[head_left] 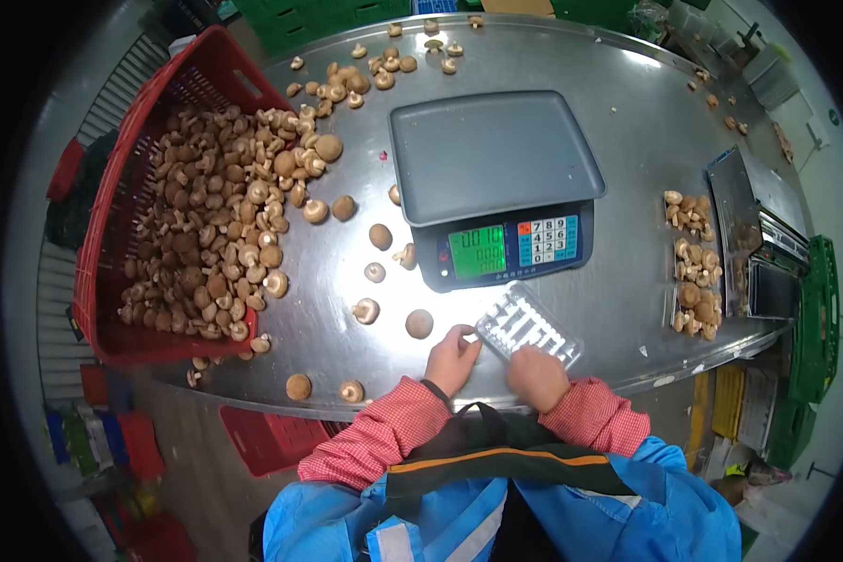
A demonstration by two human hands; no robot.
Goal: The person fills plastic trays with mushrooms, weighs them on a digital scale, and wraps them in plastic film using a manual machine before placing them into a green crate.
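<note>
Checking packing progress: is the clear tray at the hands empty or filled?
Empty: the clear tray shows only its own bare ridges; nothing lies in it.

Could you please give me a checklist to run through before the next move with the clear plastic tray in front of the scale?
1. Both hands touch the clear plastic tray, the left hand at its left corner and the right hand at its near edge: ok.
2. Firm grip on the tray: cannot tell.
3. No mushrooms in the tray: ok.
4. Nothing on the scale platform: ok.
5. The scale display is lit: ok. It reads zero: cannot tell.
6. A mushroom lies close beside the left hand: ok.
</note>
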